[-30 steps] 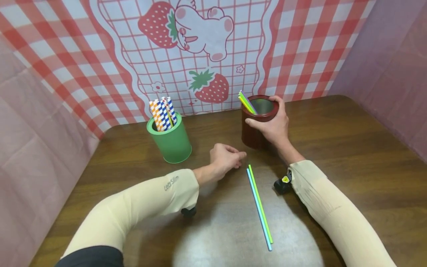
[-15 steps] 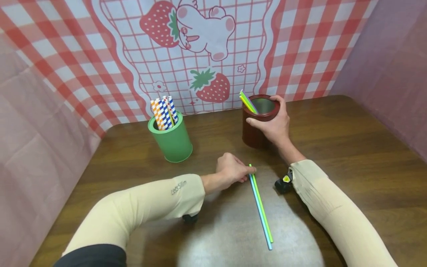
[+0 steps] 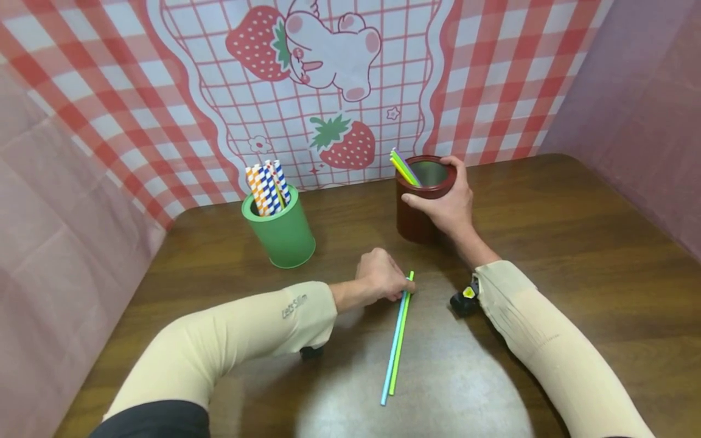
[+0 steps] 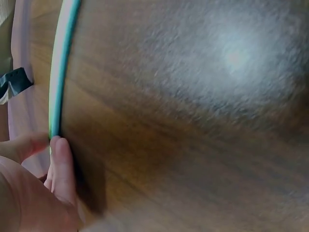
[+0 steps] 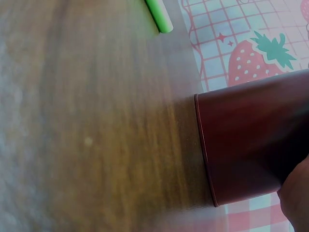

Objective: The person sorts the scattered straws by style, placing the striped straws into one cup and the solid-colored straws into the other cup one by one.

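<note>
My left hand [image 3: 380,275] pinches a light blue straw [image 3: 391,359] and a bright green straw [image 3: 401,340] near their far ends. They lie side by side, their lower ends pointing toward me. In the left wrist view, thumb and fingers close on the blue straw [image 4: 62,72], and the green one is mostly hidden behind it. My right hand [image 3: 453,204] grips a dark red can [image 3: 412,216] round its rim from the right. Several yellow, green and purple straws [image 3: 404,168] lean at the can's left side. The right wrist view shows the can's wall [image 5: 241,145] and the green straw's end [image 5: 161,19].
Left of the red can stands a green can [image 3: 285,237] with several striped paper straws [image 3: 265,188] in orange, blue and red. Behind the brown wooden table [image 3: 350,219] hangs a red checked cloth [image 3: 487,79] with strawberries on it.
My left hand has moved toward me and a little right, and has taken hold of the two straws. Their near ends have swung left. The right hand keeps its grip on the can.
</note>
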